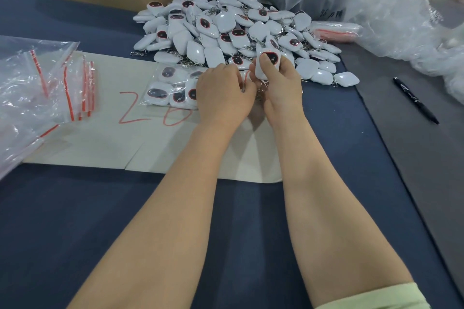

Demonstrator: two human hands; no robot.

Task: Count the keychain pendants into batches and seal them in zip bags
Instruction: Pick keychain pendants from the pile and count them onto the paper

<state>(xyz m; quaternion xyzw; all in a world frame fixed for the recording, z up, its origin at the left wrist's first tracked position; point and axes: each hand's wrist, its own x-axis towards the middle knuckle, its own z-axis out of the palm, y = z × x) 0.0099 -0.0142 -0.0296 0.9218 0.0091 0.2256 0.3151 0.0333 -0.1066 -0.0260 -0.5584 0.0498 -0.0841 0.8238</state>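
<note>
The right hand (282, 88) gripped one pendant (269, 59) with its thumb pressed on the dark face. The pendant stood nearly upright, its long axis pointing away from the person and its chain end down in the palm. The zip bag (168, 88) lay flat just to the left of it on the cardboard sheet (100, 138), already holding several pendants. The bag's length ran left to right, and its red-striped mouth faced the right hand. The left hand (223, 95) was the nearer one, its fingers curled over the mouth end and apparently holding it (the fingertips themselves were hidden). By my judgement, the pendant needed to tip leftward and slide in along the bag's length. The loose pile (226, 25) lay just beyond both hands.
</note>
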